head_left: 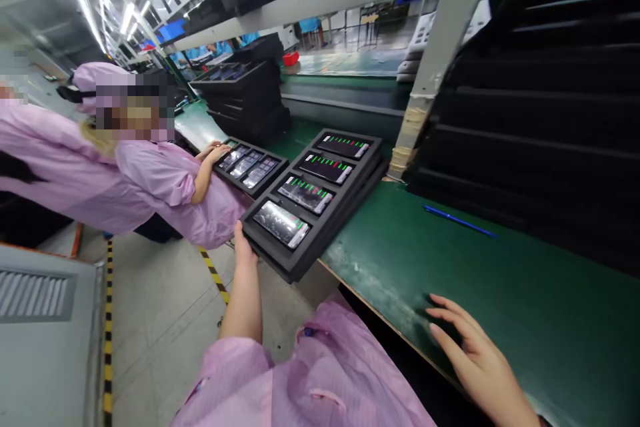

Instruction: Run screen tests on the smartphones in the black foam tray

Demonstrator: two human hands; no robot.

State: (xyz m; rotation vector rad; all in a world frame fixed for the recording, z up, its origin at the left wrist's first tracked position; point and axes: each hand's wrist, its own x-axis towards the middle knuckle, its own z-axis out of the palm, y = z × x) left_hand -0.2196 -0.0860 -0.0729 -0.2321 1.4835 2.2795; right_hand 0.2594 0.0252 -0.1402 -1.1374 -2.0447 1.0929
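My left hand (pixel 244 245) grips the near left corner of a black foam tray (pixel 333 217), its thumb up along the side and the other fingers hidden beneath. Several smartphones (pixel 325 168) lie in the tray's slots, their lit screens showing green and red marks. The nearest smartphone (pixel 283 223) has a bright glare across its screen. Under this tray sits at least one more, and the stack juts past the table edge. My right hand (pixel 470 353) hovers over or rests lightly on the green table (pixel 390 257), fingers apart, holding nothing.
A blue pen (pixel 460 221) lies on the table. At right rises a tall stack of black trays (pixel 530 113), beside a white post (pixel 443 47). On the left, a co-worker in pink (pixel 170 173) touches another phone tray (pixel 280 170). More black trays (pixel 245 93) stand behind.
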